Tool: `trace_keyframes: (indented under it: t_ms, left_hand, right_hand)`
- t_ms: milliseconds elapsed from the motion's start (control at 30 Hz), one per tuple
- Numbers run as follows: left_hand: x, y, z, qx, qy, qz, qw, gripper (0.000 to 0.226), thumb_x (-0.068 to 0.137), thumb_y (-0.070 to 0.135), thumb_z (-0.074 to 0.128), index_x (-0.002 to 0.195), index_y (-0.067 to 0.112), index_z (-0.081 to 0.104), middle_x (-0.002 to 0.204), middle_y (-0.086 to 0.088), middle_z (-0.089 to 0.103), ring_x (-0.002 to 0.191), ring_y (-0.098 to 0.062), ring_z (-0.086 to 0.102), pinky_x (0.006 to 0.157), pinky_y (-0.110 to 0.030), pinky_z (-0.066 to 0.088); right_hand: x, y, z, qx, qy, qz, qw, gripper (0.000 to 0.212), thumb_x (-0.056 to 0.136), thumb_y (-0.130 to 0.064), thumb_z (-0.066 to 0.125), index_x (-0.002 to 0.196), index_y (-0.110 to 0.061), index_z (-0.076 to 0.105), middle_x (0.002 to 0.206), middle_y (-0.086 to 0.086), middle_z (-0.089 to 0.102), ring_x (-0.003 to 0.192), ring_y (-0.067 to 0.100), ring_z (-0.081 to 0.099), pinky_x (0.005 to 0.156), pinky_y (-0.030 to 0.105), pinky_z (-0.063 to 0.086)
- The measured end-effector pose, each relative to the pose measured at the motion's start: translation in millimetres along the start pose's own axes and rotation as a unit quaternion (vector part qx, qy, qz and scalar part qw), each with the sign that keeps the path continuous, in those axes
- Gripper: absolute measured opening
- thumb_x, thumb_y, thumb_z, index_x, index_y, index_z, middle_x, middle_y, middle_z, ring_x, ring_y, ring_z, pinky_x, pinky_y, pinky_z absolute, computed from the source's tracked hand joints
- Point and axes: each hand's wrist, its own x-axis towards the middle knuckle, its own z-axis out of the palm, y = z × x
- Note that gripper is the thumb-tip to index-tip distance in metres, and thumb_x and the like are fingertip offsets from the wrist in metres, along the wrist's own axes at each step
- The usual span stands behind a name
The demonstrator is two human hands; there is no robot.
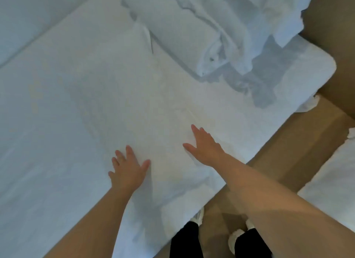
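A white sheet (92,104) lies spread over a bed and fills most of the view. My left hand (127,167) rests flat on the sheet near the bed's near edge, fingers straight and spread. My right hand (204,146) lies flat on the sheet a little to the right and farther in, fingers straight and pointing up-left. A few small creases show in the sheet around my right hand. Neither hand holds anything.
A bundle of crumpled white bedding (211,32) lies at the far right of the bed. A brown floor (299,142) runs along the bed's right side. Another white bed corner (336,180) shows at the right edge. My legs and white shoes (236,238) stand below.
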Motion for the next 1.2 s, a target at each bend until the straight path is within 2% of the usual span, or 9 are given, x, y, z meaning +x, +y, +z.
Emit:
trace_keyframes:
  t_ms: [233,333,533,733,867,933,1033,1100,1200]
  left_hand:
    - [109,-40,11,-0.4,0.012,-0.166,0.901,0.122,0.07,0.08,0.057,0.154,0.019,-0.009,0.159,-0.018,0.01,0.145,-0.038,0.018,0.118,-0.05,0.018]
    - [137,-46,11,-0.493,0.024,-0.194,0.848,0.126,0.066,0.08,0.061,0.154,0.018,-0.004,0.157,-0.014,0.022,0.142,-0.034,0.028,0.116,-0.045,0.025]
    - [144,-46,6,-0.517,0.082,-0.223,0.822,0.111,0.066,0.079,0.064,0.143,0.008,0.029,0.143,-0.01,0.044,0.13,-0.029,0.046,0.106,-0.038,0.038]
    - [96,-43,4,-0.455,0.098,-0.174,0.868,0.095,0.079,0.075,0.052,0.143,0.007,0.036,0.141,-0.015,0.049,0.128,-0.032,0.048,0.103,-0.036,0.037]
    - [42,-43,33,-0.42,0.033,-0.213,0.881,0.103,0.078,0.08,0.047,0.144,0.003,0.032,0.142,-0.022,0.046,0.128,-0.037,0.046,0.105,-0.041,0.037]
    - [41,-46,44,-0.446,-0.008,-0.252,0.859,0.115,0.069,0.084,0.048,0.147,0.002,0.024,0.146,-0.022,0.039,0.131,-0.038,0.043,0.108,-0.046,0.036]
    - [69,-51,37,-0.532,-0.021,-0.271,0.802,0.121,0.066,0.079,0.056,0.153,0.011,0.006,0.154,-0.016,0.028,0.137,-0.034,0.036,0.112,-0.047,0.032]
    - [86,-49,31,-0.578,-0.009,-0.253,0.775,0.118,0.068,0.074,0.063,0.153,0.015,0.005,0.152,-0.012,0.032,0.133,-0.031,0.042,0.11,-0.044,0.037]
    - [88,-47,27,-0.565,-0.004,-0.25,0.787,0.145,0.038,0.091,0.066,0.15,0.01,0.024,0.145,-0.011,0.045,0.126,-0.031,0.051,0.107,-0.045,0.042]
  right_hand:
    - [104,-41,13,0.182,0.064,0.06,0.979,0.121,0.059,-0.089,0.054,0.154,-0.034,0.003,0.155,0.011,0.028,0.142,0.033,0.03,0.114,0.053,0.028]
    - [131,-42,9,0.233,0.051,0.055,0.97,0.12,0.069,-0.076,0.064,0.155,-0.028,-0.004,0.159,0.011,0.023,0.144,0.029,0.027,0.117,0.044,0.024]
    - [146,-42,3,0.227,0.084,0.054,0.969,0.113,0.069,-0.067,0.074,0.152,-0.013,0.019,0.148,0.006,0.041,0.133,0.025,0.043,0.11,0.039,0.036]
    - [98,-31,-3,0.297,0.048,0.078,0.951,0.1,0.068,-0.058,0.08,0.143,-0.012,0.033,0.133,0.002,0.051,0.117,0.02,0.055,0.099,0.04,0.048]
    - [46,3,-4,0.309,-0.043,0.121,0.942,0.063,0.08,-0.041,0.076,0.126,-0.013,0.043,0.107,-0.001,0.058,0.085,0.007,0.061,0.054,0.015,0.05]
    - [46,7,-9,0.274,-0.07,0.12,0.951,0.044,0.083,-0.047,0.073,0.11,-0.02,0.052,0.099,-0.006,0.061,0.081,0.004,0.061,0.053,0.009,0.048]
    - [71,-9,-18,0.266,-0.068,0.075,0.959,0.104,0.06,-0.07,0.078,0.141,-0.019,0.037,0.131,-0.002,0.057,0.112,0.016,0.061,0.097,0.032,0.05]
    - [93,-11,-12,0.292,-0.051,0.051,0.954,0.117,0.052,-0.07,0.082,0.145,-0.02,0.031,0.133,-0.001,0.056,0.116,0.018,0.06,0.1,0.04,0.049]
    - [100,-10,-4,0.33,-0.054,0.077,0.939,0.107,0.048,-0.065,0.087,0.133,-0.015,0.049,0.116,0.001,0.068,0.098,0.018,0.07,0.083,0.036,0.057]
